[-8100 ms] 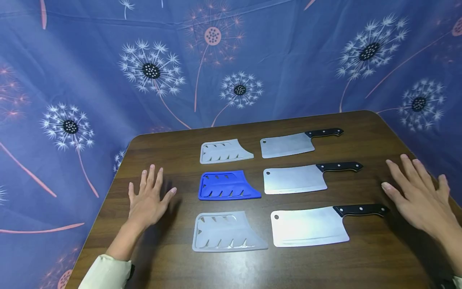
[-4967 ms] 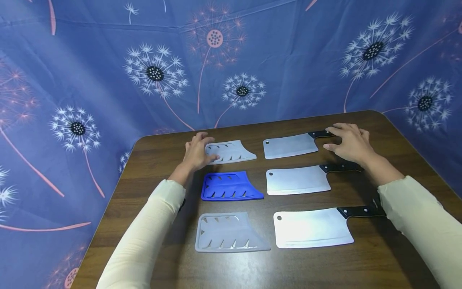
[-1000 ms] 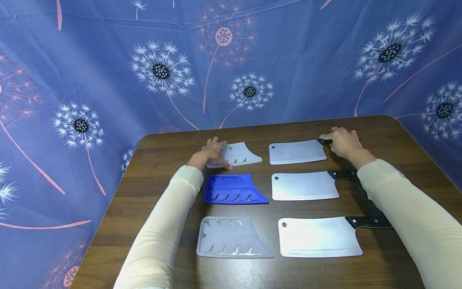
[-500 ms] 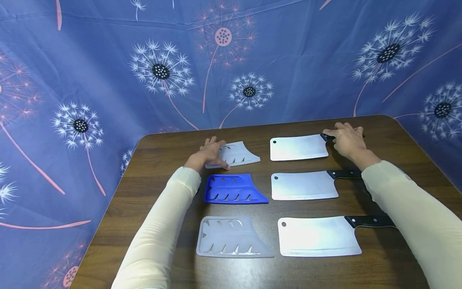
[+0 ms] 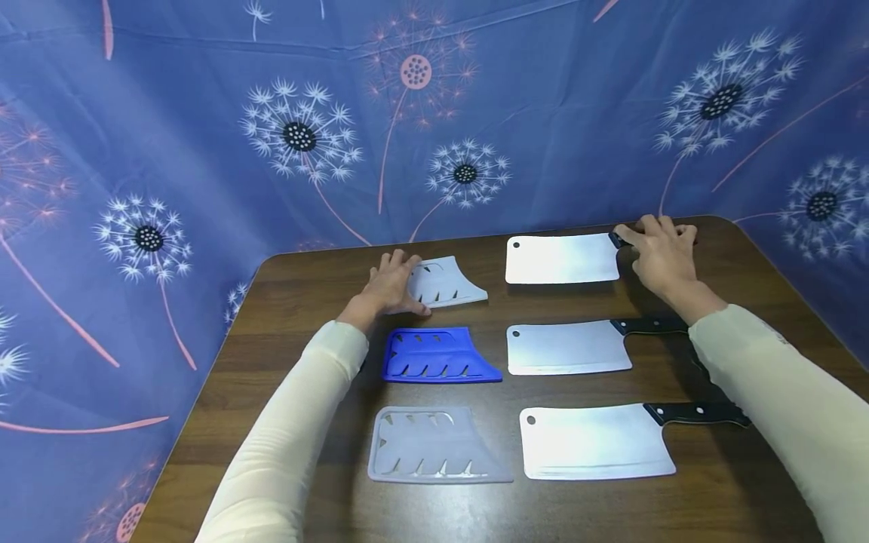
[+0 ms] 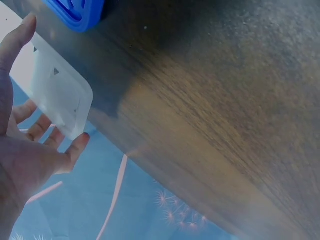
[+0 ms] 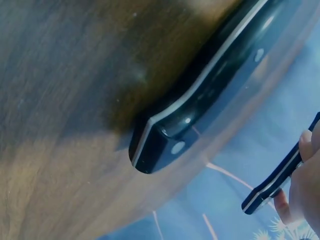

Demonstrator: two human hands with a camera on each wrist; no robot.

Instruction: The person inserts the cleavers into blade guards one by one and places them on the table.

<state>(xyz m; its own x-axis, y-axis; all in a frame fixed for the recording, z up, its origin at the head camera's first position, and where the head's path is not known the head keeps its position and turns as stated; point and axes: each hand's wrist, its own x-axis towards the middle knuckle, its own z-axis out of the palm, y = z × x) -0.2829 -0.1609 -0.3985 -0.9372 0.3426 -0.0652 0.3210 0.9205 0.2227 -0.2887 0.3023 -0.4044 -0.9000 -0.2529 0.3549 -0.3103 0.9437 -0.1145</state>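
At the table's far side my left hand point(image 5: 390, 286) grips the left end of a whitish blade guard point(image 5: 449, 285), thumb at the near edge and fingers at the far edge. In the left wrist view, this guard point(image 6: 60, 85) appears tilted up off the wood. My right hand point(image 5: 664, 260) holds the farthest cleaver point(image 5: 562, 259) by its black handle point(image 7: 275, 180), which the palm and fingers partly cover. That cleaver is raised, its blade level and pointing left towards the guard, with a gap between them. The guard's slotted face is up.
On the brown wooden table point(image 5: 271, 377) lie a blue blade guard point(image 5: 437, 354) and a larger translucent guard point(image 5: 434, 445). Right of them lie a middle cleaver point(image 5: 566, 348) and a larger near cleaver point(image 5: 594, 443), handles right. A blue dandelion-print cloth point(image 5: 543, 113) hangs behind.
Both hands have left their flat resting places and taken hold of the far guard and far cleaver. Over the last second the cleaver has come up off the table, and the guard has tilted up.
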